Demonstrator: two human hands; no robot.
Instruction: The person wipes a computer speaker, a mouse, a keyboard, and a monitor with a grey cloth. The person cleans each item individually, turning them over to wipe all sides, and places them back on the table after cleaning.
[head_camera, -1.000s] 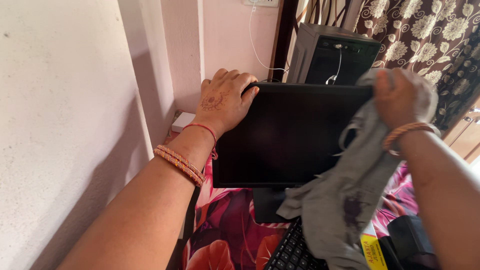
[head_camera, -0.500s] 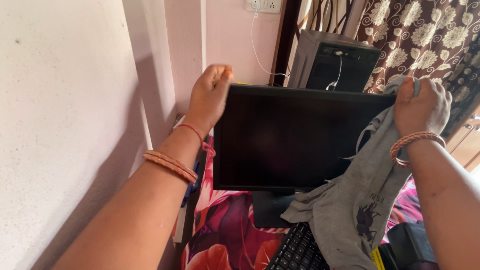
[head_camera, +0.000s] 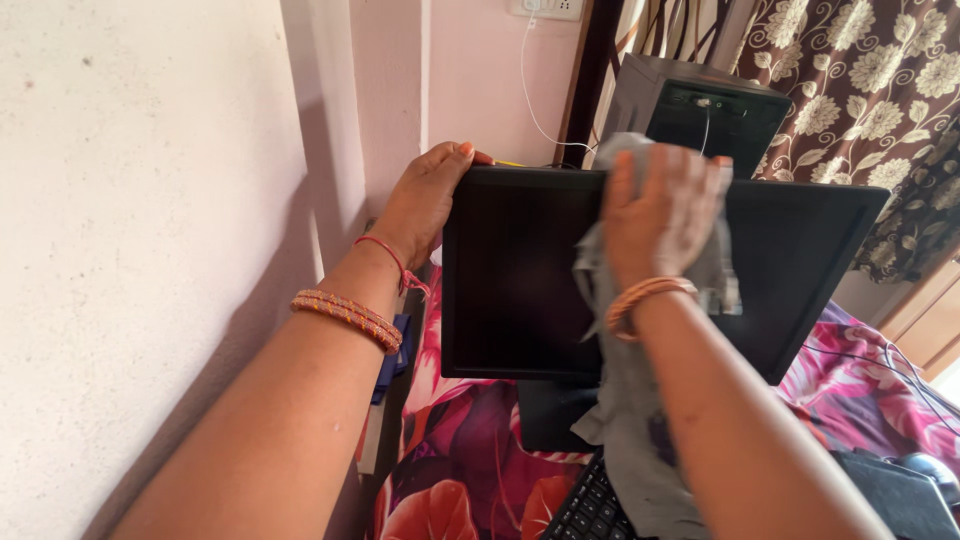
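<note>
1. Head view: the left hand (head_camera: 425, 200) has its fingers clamped on the computer monitor (head_camera: 520, 280) at its ten o'clock corner.
2. The right hand (head_camera: 662, 215), fingers spread, presses a grey cloth (head_camera: 630, 420) flat against the upper screen.
3. Half a second ago that cloth hand gripped the monitor's two o'clock corner.
4. A floral-covered bench (head_camera: 460, 460) carries it; pink wall (head_camera: 150, 200), computer tower (head_camera: 715, 110), flowered curtain (head_camera: 880, 80) behind.
</note>
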